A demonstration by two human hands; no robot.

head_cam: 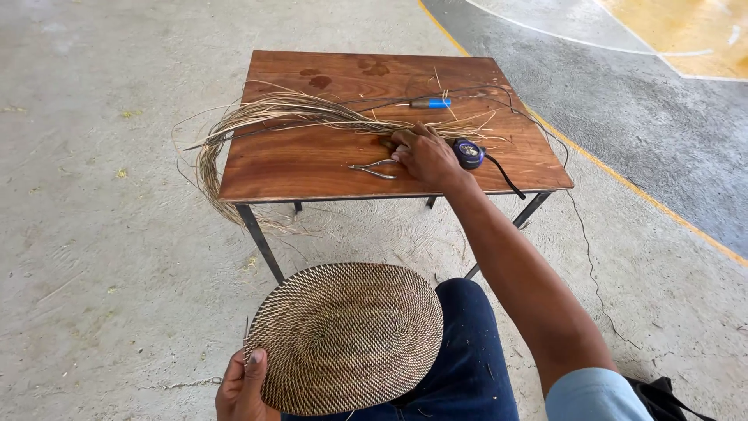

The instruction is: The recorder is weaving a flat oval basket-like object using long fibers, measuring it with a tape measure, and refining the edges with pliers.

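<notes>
Nearest us, at about 7 o'clock in the view, our left hand (243, 387) grips the near-left rim of an oval woven rattan tray (345, 337) in a tan and dark brown weave, thumb on top; the fingers beneath are hidden by the tray, and the wrist is cut off by the lower edge. The tray rests tilted against our knee in dark blue trousers (467, 366), with its hollow face towards us.

At 5 o'clock a black strap (668, 396) lies on the concrete floor (93, 257), mostly out of frame.

Farther out, near 12 o'clock, our right hand (425, 154) lies on a brown wooden table with thin metal legs (312, 160). Its fingers curl down over something at the handles of a pair of small metal pliers (375, 166); we cannot tell whether they close on the pliers or on the fibres beneath, since the knuckles cover the contact.

Just right of that hand sits a small round blue and black device (468, 153), partly hidden by it, with a black cord (506, 178) running off the table edge.

Beyond, a long bundle of dry pale straw-coloured fibres (288, 113) crosses the table and loops off its left edge at 10 o'clock. Farthest back lies a slim tool with a blue and metal handle (430, 103); its tip is hard to make out among thin dark wires.
</notes>
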